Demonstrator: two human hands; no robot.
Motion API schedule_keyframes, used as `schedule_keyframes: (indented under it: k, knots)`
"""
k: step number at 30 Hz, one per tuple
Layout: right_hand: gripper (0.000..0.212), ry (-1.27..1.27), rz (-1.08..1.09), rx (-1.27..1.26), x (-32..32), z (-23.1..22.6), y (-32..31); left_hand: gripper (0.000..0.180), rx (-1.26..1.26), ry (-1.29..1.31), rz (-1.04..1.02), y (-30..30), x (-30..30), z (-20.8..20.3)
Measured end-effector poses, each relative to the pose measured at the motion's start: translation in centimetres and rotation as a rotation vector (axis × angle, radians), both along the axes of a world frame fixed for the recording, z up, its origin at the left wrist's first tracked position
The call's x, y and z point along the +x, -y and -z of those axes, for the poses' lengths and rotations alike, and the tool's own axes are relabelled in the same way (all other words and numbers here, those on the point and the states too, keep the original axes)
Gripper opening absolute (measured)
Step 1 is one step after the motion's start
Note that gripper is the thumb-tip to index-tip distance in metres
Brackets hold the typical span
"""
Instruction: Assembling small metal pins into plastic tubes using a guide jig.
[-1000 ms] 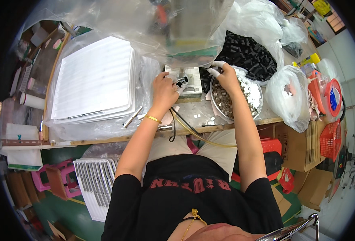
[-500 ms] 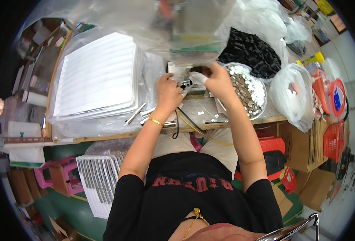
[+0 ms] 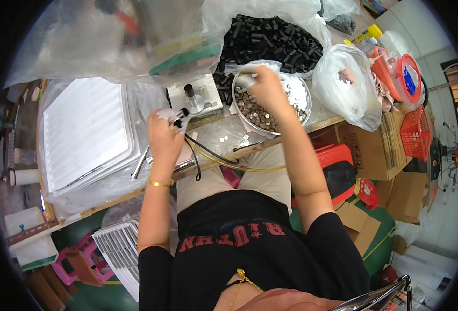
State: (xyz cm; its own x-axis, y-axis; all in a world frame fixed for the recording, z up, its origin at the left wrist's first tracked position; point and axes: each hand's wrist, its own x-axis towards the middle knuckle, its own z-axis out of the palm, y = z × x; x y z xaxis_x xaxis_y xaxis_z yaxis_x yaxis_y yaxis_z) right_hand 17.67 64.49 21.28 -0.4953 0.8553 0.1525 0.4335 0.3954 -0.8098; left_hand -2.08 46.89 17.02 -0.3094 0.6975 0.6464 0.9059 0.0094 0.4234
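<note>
My left hand (image 3: pixel 162 133) is closed around shiny metal tubes (image 3: pixel 179 120) whose dark ends point to the right; how many is unclear. Just beyond it stands a press-like fixture (image 3: pixel 198 97), a pale metal block carrying a round silver base and an upright black-topped post. My right hand (image 3: pixel 268 93) is over a round bowl (image 3: pixel 308 115) of small brown and silver discs (image 3: pixel 260 115), its fingers blurred and partly in the bowl. Whether it pinches a disc cannot be made out.
Behind the bowl lies a heap of short black tubes (image 3: pixel 270 44). White ridged trays (image 3: pixel 86 129) are stacked at left. Loose discs (image 3: pixel 245 138) and a hose (image 3: pixel 224 160) lie near the table edge. A clear plastic bag (image 3: pixel 345 88) sits at right; plastic sheeting (image 3: pixel 177 31) hangs at the top.
Both hands were together at the fixture. Now my left hand is drawn back with the tubes, and my right hand has moved over to the bowl. The view has turned rightward.
</note>
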Motion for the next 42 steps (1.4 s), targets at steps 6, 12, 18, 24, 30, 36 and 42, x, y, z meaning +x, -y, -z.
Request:
schedule_keyframes:
  k: [6,12,18,24,30,36,42]
  knots:
    - [0.018,0.473,0.201,0.110,8.1,1.6,-5.6,0.026,-0.041,0.596,-0.012,2.9,0.2,0.2]
    - [0.016,0.538,0.150,0.334,7.4,2.7,-6.0,0.020,-0.023,0.944,0.128,2.2,3.1,0.5]
    - [0.017,0.669,0.054,0.459,7.0,3.8,-7.5,0.019,-0.094,0.874,0.113,2.4,3.2,1.3]
    - [0.012,0.768,-0.010,0.642,6.4,3.9,-7.5,0.018,-0.206,0.886,0.064,2.5,3.8,0.4]
    - [0.012,0.645,-0.101,0.706,6.9,4.4,-6.9,0.018,-0.085,0.824,0.105,2.3,3.6,0.7]
    - [0.013,0.749,-0.113,0.699,6.3,4.0,-7.5,0.017,-0.084,0.829,0.113,1.7,3.0,-0.1]
    - [0.014,0.922,-0.232,0.741,5.2,3.0,-8.0,0.015,-0.067,0.947,0.148,1.6,3.3,-0.2]
